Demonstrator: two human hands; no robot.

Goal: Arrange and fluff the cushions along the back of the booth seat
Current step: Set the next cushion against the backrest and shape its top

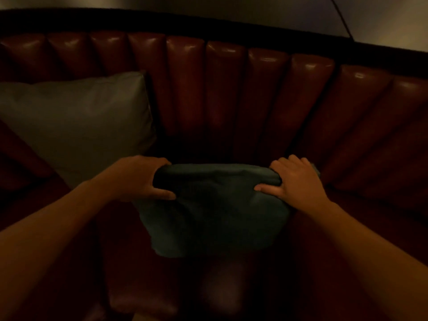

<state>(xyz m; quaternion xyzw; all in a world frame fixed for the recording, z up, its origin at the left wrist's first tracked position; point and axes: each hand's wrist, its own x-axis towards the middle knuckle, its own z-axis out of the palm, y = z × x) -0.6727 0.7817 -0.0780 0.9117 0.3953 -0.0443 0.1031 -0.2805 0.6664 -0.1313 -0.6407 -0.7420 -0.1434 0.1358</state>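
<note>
The left hand and right hand each clamp a top corner of the dark teal fabric cushion, held over the near dark red leather booth seat, right of a grey-green cushion leaning on the far channelled backrest.

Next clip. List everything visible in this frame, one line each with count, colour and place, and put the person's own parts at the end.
teal cushion: 1, dark teal, centre, held by its top corners in front of the backrest
grey cushion: 1, grey-green, left, propped upright against the backrest
booth backrest: 1, dark red-brown, glossy vertical channels, curving across the upper frame
booth seat: 1, dark red-brown, lower frame beneath the teal cushion, dim
top rail: 1, black, along the top of the backrest
wall: 1, pale beige, behind the rail
left hand: 1, gripping the teal cushion's top left corner
right hand: 1, gripping its top right corner
forearms: 2, bare, entering from the lower corners
</note>
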